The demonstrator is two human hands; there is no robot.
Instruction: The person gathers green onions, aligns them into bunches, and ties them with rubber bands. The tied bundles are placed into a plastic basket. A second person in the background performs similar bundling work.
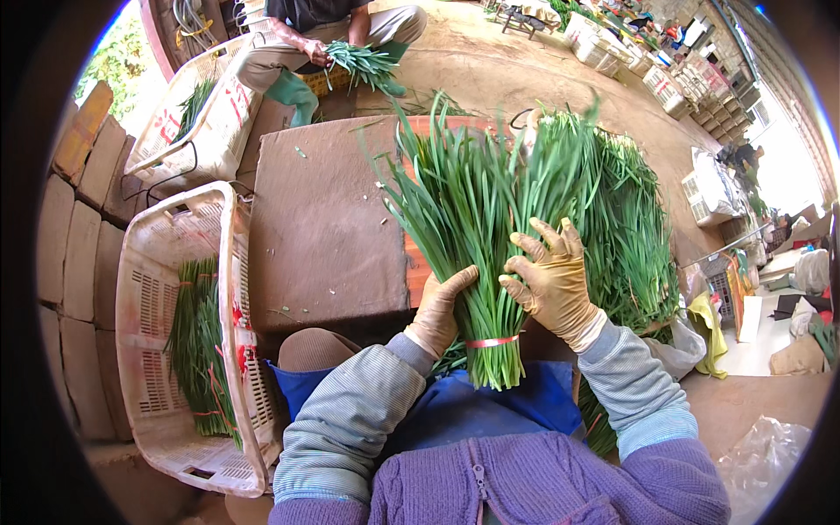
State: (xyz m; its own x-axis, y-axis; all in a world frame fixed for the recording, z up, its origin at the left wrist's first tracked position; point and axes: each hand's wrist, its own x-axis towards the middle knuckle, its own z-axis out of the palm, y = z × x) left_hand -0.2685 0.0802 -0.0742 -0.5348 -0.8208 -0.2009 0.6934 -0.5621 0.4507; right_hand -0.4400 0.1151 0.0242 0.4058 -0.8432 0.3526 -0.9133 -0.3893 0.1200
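Note:
Upright in front of me is a bundle of garlic chives (489, 308), bound near its cut ends by a red-and-white band (491, 342). My left hand (441, 312), in a pale rubber glove, grips the bundle's left side with the thumb across the stems; its other fingers are hidden. At the right side, my gloved right hand (554, 282) touches the leaves with its fingers spread apart. A large heap of loose chives (623, 216) lies just beyond that hand. The leaves fan out above a table (328, 230) with a brown cover and a reddish section.
A white plastic crate (184, 469) at my left holds banded bundles (197, 354). Behind it stands another crate (230, 125). Across the table a seated person (308, 39) holds chives. Concrete blocks (65, 243) line the left; a clear plastic bag (764, 459) lies lower right.

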